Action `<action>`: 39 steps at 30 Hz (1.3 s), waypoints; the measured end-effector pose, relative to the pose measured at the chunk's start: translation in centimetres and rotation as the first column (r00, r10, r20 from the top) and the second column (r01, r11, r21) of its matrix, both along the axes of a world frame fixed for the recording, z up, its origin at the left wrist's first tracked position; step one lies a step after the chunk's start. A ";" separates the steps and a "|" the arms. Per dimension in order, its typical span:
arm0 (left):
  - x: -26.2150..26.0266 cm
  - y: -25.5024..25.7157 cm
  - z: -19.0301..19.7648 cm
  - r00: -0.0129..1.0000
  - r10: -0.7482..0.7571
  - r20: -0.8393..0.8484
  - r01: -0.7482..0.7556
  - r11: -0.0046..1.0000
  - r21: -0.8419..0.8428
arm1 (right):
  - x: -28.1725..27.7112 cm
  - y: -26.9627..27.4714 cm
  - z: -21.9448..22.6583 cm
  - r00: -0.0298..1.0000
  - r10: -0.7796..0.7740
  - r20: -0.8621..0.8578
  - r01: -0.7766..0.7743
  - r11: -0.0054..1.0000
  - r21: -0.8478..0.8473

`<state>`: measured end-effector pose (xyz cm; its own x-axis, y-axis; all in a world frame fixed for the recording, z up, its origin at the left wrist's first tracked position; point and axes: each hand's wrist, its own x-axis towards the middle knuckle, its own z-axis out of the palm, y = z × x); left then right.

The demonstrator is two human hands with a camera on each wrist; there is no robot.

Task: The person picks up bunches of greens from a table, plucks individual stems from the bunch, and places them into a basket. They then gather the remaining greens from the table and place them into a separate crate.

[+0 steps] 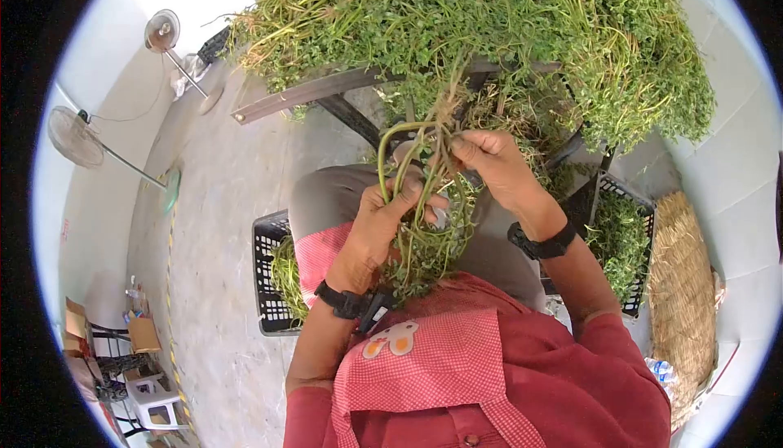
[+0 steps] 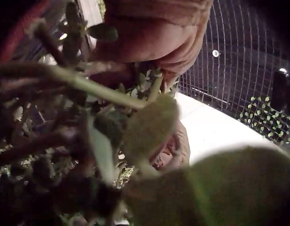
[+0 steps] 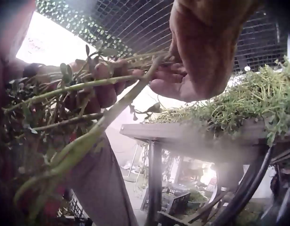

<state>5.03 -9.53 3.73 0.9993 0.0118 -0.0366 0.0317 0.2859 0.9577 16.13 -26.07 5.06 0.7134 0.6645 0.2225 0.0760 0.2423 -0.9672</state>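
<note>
In the head view, a bunch of leafy green stems (image 1: 424,259) hangs in front of the apron, its pale root ends (image 1: 445,110) pointing up toward the table. My left hand (image 1: 382,218) grips the stems partway down, thumb on top. Higher up, my right hand (image 1: 499,172) pinches the bunch just below the roots between thumb and fingers. A thick stem (image 3: 102,129) crosses the right wrist view below the right hand (image 3: 206,56). Leaves (image 2: 152,127) cover much of the left wrist view, partly hiding the left hand (image 2: 149,40).
A large heap of the same greens (image 1: 457,16) covers the table ahead, above its metal edge (image 1: 310,93). Black crates with greens stand at the left (image 1: 265,277) and right (image 1: 648,203). Two fans (image 1: 77,136) stand far left; a straw bundle (image 1: 681,285) lies right.
</note>
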 end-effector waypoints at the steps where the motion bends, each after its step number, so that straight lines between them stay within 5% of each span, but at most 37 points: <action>1: -0.1 0.0 0.1 0.999 0.011 -0.038 -0.013 0.998 -0.061 | 0.1 -0.1 -0.1 0.999 -0.016 -0.048 0.018 0.999 0.040; 12: -0.5 1.0 -0.8 0.993 0.109 -0.051 -0.118 0.965 -0.233 | 2.3 -0.5 -0.8 0.955 -0.296 -0.008 0.288 0.922 0.257; 14: -0.5 1.5 -0.9 0.991 0.117 -0.067 -0.131 0.957 -0.259 | 4.2 -1.9 -0.5 0.882 -0.470 -0.037 0.433 0.778 0.455; 19: -0.9 2.2 -1.2 0.987 0.149 -0.064 -0.160 0.954 -0.253 | 7.9 -8.2 1.5 0.854 -0.478 -0.204 0.488 0.604 0.630; 39: -0.9 2.2 -1.2 0.974 0.223 0.029 -0.218 0.968 -0.128 | 7.2 -7.1 -1.9 0.911 -0.298 -0.286 0.413 0.690 0.594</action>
<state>4.16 -7.36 2.56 0.9732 0.2298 -0.0088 -0.0855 0.3970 0.9138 23.28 -33.14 3.21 0.9283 0.0993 0.3583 0.1497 0.7823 -0.6047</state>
